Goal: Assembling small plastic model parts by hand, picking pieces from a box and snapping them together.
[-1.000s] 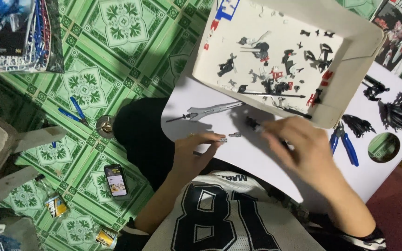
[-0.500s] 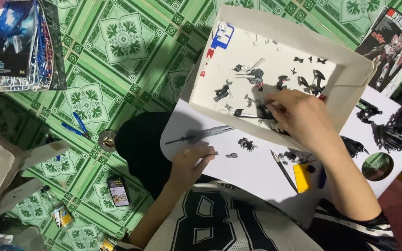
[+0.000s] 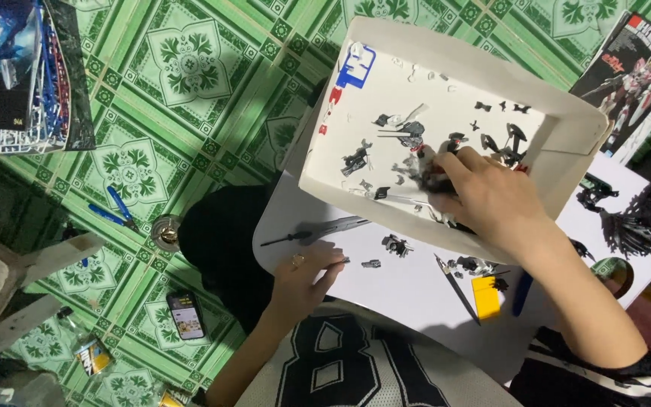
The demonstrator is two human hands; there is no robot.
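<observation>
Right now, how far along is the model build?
Done: a dark winged assembly stands built on the white board. In hand: the right hand picks among loose dark parts in the white box lid; the left hand pinches a small piece. Left: many loose parts.

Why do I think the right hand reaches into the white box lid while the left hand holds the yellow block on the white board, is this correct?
Not quite. In the head view the right hand does reach among the small dark parts in the white box lid, but the left hand rests on the white board by a tiny dark piece. The yellow block lies untouched.
</observation>
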